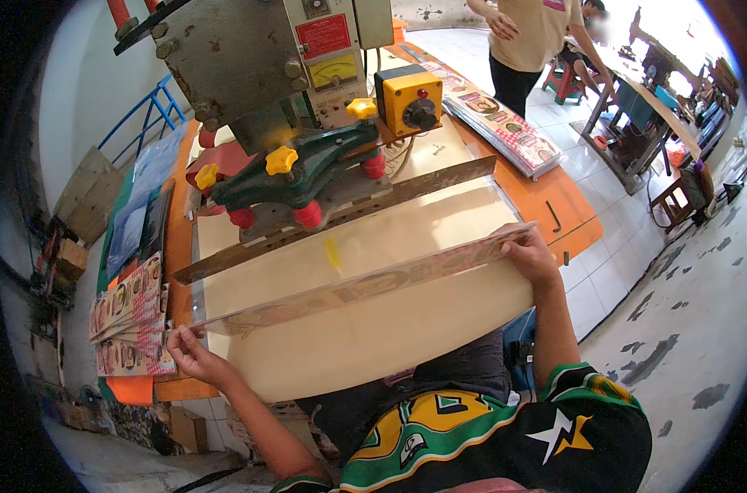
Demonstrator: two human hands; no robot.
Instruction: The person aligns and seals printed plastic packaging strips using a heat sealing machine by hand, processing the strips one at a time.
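A long, narrow strip of clear printed plastic (pixel 382 282) stretches between my hands, tilted up toward the right over a cream board (pixel 373 341). My left hand (pixel 199 358) pinches its left end near the board's left edge. At the right end, my right hand (pixel 531 256) grips the strip between thumb and fingers. Beyond the strip, a long metal bar (pixel 451 181) crosses the work surface under a dark green press head (pixel 308 172) with yellow knobs and red insulators. A yellow tape mark (pixel 332 251) lies on the cream surface between bar and strip.
Printed plastic pieces (pixel 135 308) are stacked at the left, and another printed stack (pixel 509 135) lies far right on the orange table (pixel 575 226). A hex key (pixel 553 216) rests near my right hand. A yellow control box (pixel 415 99) adjoins the press. Another person (pixel 525 41) stands behind.
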